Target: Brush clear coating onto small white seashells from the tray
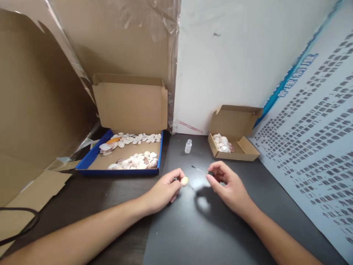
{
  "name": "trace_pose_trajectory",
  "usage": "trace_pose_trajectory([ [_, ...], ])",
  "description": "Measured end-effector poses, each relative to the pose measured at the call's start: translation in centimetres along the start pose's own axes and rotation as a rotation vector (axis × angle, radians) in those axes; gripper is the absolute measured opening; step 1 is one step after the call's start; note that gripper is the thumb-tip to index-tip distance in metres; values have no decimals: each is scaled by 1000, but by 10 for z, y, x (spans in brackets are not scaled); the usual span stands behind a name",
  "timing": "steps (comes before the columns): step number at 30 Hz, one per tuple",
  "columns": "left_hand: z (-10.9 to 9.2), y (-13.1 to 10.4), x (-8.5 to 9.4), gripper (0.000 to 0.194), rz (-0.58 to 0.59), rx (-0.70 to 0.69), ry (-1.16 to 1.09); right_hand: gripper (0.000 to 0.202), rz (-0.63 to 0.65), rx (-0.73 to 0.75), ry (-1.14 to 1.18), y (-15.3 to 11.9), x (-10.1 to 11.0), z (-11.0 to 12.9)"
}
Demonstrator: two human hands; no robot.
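My left hand (pixel 166 189) pinches a small pale yellow shell (pixel 184 181) between thumb and fingers, above the dark table. To its right, my right hand (pixel 227 186) grips the dark cap (pixel 211 173) of a small brush, whose thin stem points left and ends in a dark tip (pixel 193 167). The tip is apart from the shell. Behind both hands a small clear bottle (pixel 188 146) with a white label stands upright and uncapped on the table.
A blue-edged box (pixel 118 172) with rows of shells lies open at the left. At the back right is a smaller open cardboard box (pixel 234 156) with shells. A black cable (pixel 34 212) loops at the far left. A printed sheet (pixel 311 147) borders the right.
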State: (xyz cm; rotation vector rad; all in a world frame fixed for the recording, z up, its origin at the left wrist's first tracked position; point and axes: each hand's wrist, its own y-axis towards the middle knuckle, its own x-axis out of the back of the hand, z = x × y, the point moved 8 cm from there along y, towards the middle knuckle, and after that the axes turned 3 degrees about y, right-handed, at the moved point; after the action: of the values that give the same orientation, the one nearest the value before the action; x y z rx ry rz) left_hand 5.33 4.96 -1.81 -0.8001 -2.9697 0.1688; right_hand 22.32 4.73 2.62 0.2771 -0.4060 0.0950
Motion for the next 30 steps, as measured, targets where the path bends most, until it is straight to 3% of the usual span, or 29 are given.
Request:
trace_pose_trajectory([
  [4, -19, -5, 9, 20, -33, -21, 139, 28, -13, -92, 74, 5, 1, -25],
  [7, -43, -13, 27, 20, 25, 0, 262, 39, 53, -157, 104, 8, -9, -36],
  [12, -77, -25, 115, 11, -186, 2, 411, 52, 56, -153, 134, 11, -12, -33],
  [14, -75, -26, 145, 11, -211, 77, 492, 50, 80, -137, 95, 11, -12, -32],
  [16, -70, -25, 164, 11, -206, 128, 540, 43, 109, -117, 40, 11, -13, -31],
  [23, -55, -15, 178, 11, -143, 183, 676, 28, 181, -48, -129, 7, -14, -24],
  [27, -49, -11, 185, 17, -157, 209, 721, 27, 196, -46, -146, 7, -17, -24],
  [30, -50, -7, 199, 16, -220, 218, 762, 27, 214, -58, -160, 6, -19, -24],
])
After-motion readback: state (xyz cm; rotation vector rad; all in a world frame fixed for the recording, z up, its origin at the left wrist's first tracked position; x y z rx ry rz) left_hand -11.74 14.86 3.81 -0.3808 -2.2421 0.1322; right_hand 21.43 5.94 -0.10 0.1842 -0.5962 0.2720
